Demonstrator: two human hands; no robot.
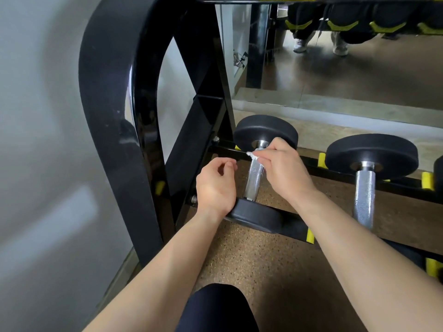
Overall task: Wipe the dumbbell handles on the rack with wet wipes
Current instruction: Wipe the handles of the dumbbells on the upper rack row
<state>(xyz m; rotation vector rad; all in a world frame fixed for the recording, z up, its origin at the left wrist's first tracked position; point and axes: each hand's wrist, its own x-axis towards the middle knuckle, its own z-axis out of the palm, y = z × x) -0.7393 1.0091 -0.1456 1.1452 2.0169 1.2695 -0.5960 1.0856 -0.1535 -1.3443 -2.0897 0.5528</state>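
A black dumbbell with a knurled chrome handle (253, 178) lies on the bottom rails of the black rack (112, 121). My right hand (282, 168) pinches a small crumpled white wet wipe (253, 155) against the far end of that handle. Just left of the handle, my left hand (215, 185) hovers with loosely curled fingers, holding nothing, its wrist over the dumbbell's near head (256, 218). A second dumbbell, its chrome handle (364, 195) bare, sits to the right.
The rack's curved black upright stands at the left beside a grey wall. Yellow saddles (309, 236) mark the rails. A mirror (335, 56) behind the rack reflects legs and an upper row of dumbbells. Speckled cork floor lies below, and my dark-clothed knee (215, 307) is at the bottom.
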